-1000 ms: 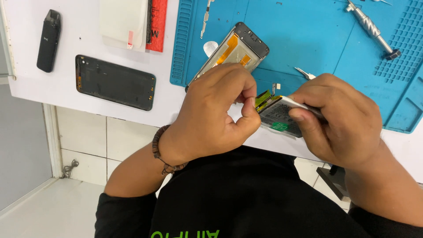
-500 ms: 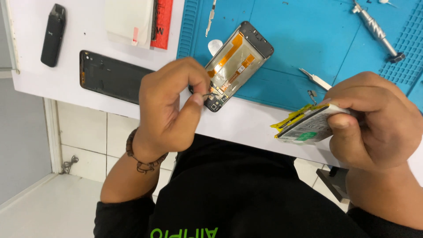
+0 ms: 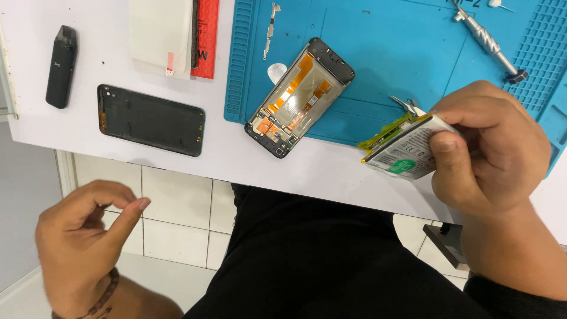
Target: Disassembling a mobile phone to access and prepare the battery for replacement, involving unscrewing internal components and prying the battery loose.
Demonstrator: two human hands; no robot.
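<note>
My right hand (image 3: 496, 153) grips a white phone battery (image 3: 401, 153) with yellow-green adhesive strips on its edge, held over the table's near edge. An opened phone frame (image 3: 298, 97), with orange flex cables showing, lies tilted across the front edge of the blue work mat (image 3: 401, 53), untouched. My left hand (image 3: 82, 236) hangs below the table at the lower left, fingers loosely curled, thumb out, nothing visible in it. A beaded bracelet is on that wrist.
A black phone back cover (image 3: 150, 120) and a small black device (image 3: 61, 66) lie on the white table (image 3: 236, 153). A clear film (image 3: 162, 35) and a red strip (image 3: 207, 35) sit at the back. A screwdriver (image 3: 487, 41) and tweezers (image 3: 404, 104) rest on the mat.
My left hand left the phone frame and dropped down and left, below the table edge. My right hand kept hold of the battery and shifted slightly up and right.
</note>
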